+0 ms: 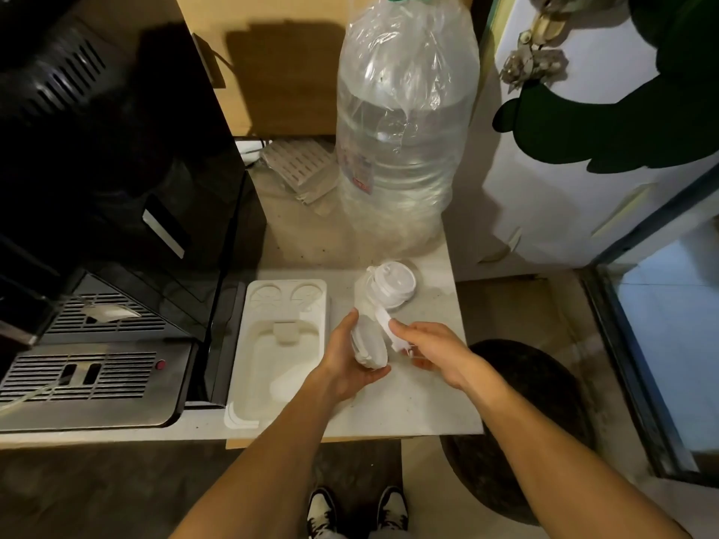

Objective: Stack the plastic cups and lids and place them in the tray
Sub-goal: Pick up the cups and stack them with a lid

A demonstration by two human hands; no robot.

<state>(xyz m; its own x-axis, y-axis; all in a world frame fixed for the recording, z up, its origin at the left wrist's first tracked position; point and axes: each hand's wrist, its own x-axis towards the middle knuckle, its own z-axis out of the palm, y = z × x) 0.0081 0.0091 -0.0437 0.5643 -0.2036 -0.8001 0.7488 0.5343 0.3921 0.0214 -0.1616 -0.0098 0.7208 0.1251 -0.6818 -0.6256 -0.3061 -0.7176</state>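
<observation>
Shoes (358, 511) at bottom edge, on a dark floor. Both bare forearms reach up from the bottom over the counter (420, 406), a pale speckled surface.

Left hand (346, 359) palm-up and cupped, fingers curled round a small stack of white lids (369, 344) held on edge, thumb up at the stack's far side. Right hand (432, 352) just beside it, thumb and forefinger pinching one white lid (387, 328), tilted, close against the stack's right side; touching or not, cannot tell. Something clear and glinting sits under the right fingers, too blurred to name.

White tray (237, 383) lies flat on the counter just left of the left hand, long side running away from the camera. Big near compartment looks bare of cups or lids; two round moulded recesses at its far end. Left wrist overlaps the tray's right rim.

Past the hands, another pile of lids (393, 284) rests on the counter inside loose clear wrap, right of the tray's far end, apart from it.

Left side: coffee machine (116, 169), black body, metal drip grille (78, 375) near.

Further back, a large clear water bottle (400, 142) in a plastic bag stands upright. A slatted white piece (299, 165) lies behind, left of the bottle. A white fridge (583, 149) with green shapes stands right.
</observation>
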